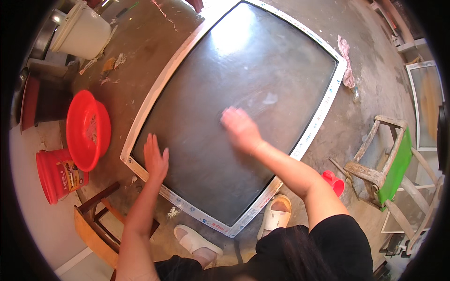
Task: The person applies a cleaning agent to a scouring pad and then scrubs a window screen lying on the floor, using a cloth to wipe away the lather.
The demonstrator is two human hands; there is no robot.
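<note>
A large framed glass pane (207, 147) lies before me, its pale frame (318, 116) covered in printed protective film. My left hand (155, 158) rests flat near the pane's left corner, fingers extended, holding nothing. Around the middle of the glass is my right hand (240, 128), blurred and palm down; whether anything lies beneath its palm cannot be told. A pale smear and a bright reflection show on the glass beyond it.
At left, a red basin (105, 130) holds a cloth, beside a red bucket (52, 175) and a wooden stool (95, 239). A white bucket (82, 31) stands farther off. At right are a pink cloth (346, 63), a red plastic mug (334, 184) and a green-topped stool (397, 168).
</note>
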